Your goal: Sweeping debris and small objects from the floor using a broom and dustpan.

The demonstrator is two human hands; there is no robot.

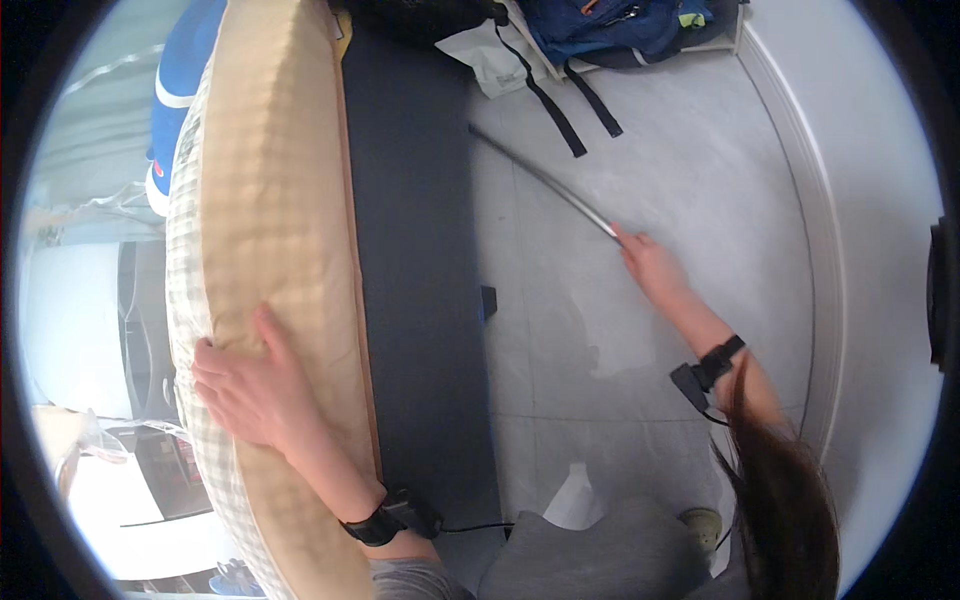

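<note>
My left hand (pixel 255 394) lies over the upper edge of a thick mattress (pixel 277 187) with a beige side and a checked top. Its fingers curl onto the checked cloth and the thumb presses the side. In my right hand (pixel 652 270) is the near end of a thin metal rod (pixel 555 184), held low over the grey floor (pixel 600 150). The rod slants away to the left. Its dark far end reaches the lower edge of the dark grey bed base (pixel 420 262); I cannot tell whether it goes under. The rod is slightly blurred.
A dark blue backpack (pixel 592 30) and a white bag (pixel 495 64) lie at the far end, with black straps (pixel 551 112) trailing on the floor. A white skirting board (pixel 829 202) runs along the right. A blue and white soft item (pixel 180 67) rests on the bed.
</note>
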